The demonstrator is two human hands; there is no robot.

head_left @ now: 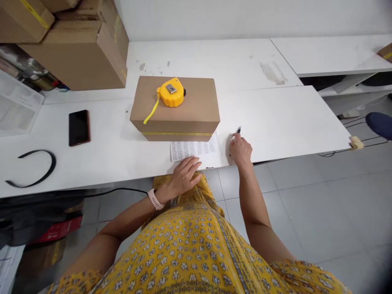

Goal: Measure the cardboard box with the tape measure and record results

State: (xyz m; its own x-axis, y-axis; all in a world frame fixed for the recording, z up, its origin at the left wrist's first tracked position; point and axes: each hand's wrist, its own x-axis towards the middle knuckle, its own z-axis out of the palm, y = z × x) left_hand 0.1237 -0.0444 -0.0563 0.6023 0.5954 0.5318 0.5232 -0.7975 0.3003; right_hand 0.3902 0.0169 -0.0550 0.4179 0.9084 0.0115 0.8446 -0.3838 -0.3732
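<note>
My right hand (241, 151) rests at the table's front edge, its fingers closed round a pen (239, 130) whose dark end sticks out beyond them. To its left lies a printed sheet (191, 150) with columns of small text, partly under a closed cardboard box (180, 130). My left hand (185, 175) is at the sheet's lower edge, fingers stretched out and holding nothing; whether the fingertips press on the paper I cannot tell. A yellow tape measure (172, 93) sits on top of the box, its yellow strap hanging toward the front.
Larger cardboard boxes (79, 57) are stacked at the back left. A phone (79, 127) and a black curved band (49, 167) lie on the white table (284, 118). A clear plastic bin (18, 102) stands at the far left. A dark blue stool (379, 124) is at the right.
</note>
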